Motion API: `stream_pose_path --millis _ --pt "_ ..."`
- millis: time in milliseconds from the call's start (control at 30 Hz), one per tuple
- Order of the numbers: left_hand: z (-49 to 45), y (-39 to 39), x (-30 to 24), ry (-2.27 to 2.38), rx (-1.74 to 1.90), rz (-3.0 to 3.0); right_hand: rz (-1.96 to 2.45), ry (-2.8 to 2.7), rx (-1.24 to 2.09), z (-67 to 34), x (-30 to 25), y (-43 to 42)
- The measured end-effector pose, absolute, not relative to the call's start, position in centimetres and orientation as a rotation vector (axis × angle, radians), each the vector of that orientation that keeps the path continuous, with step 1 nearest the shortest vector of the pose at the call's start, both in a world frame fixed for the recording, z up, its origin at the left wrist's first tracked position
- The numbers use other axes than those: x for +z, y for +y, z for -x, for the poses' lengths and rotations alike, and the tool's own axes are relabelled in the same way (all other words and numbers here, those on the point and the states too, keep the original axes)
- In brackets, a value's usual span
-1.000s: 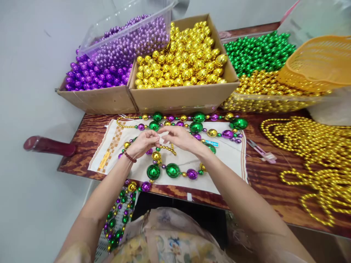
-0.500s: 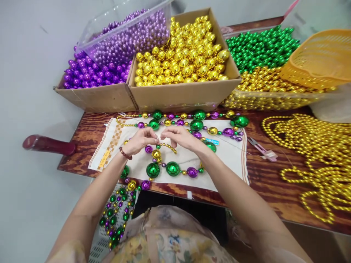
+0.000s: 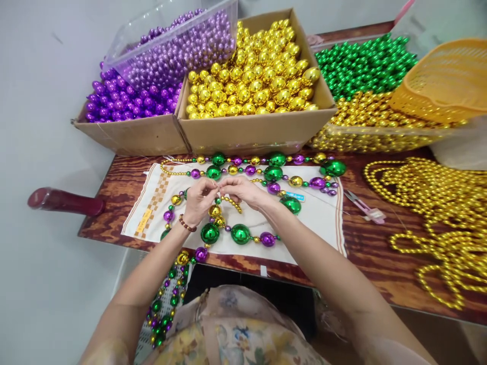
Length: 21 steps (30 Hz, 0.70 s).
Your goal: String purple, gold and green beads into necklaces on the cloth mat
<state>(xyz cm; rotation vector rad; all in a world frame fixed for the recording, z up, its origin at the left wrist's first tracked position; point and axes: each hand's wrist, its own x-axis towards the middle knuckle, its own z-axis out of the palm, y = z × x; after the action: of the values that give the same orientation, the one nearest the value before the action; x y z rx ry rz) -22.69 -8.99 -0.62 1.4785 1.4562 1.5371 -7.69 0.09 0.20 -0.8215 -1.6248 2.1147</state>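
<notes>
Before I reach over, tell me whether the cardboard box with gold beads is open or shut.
Open: no flap covers the cardboard box, so the gold beads heaped inside show.

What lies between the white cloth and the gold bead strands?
Most plainly, a pink-handled tool, lying on the wooden table between cloth and strands, as the head view shows.

the left hand (image 3: 200, 202) and forearm (image 3: 146, 279) hide part of the bead garland (image 3: 240, 233).
</notes>
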Motion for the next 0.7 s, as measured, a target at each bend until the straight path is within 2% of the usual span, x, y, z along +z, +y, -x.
stream_pose_path --millis 167,367,467,700 --pt "22.6 -9.0 -0.2 1.369 1.633 -1.186 0.918 -1.66 1.901 5.6 -0.1 1.0" --pt "22.4 -9.2 0.1 1.212 1.587 -0.833 0.476 -0.955 2.285 4.6 0.1 0.2" --pt "22.0 -9.2 0.3 1.072 1.634 -0.663 0.418 -0.813 2.334 5.9 -0.4 -0.3" --pt "22.0 -9.0 1.3 1.178 1.526 -0.719 0.581 -1.016 2.185 6.7 -0.9 0.1"
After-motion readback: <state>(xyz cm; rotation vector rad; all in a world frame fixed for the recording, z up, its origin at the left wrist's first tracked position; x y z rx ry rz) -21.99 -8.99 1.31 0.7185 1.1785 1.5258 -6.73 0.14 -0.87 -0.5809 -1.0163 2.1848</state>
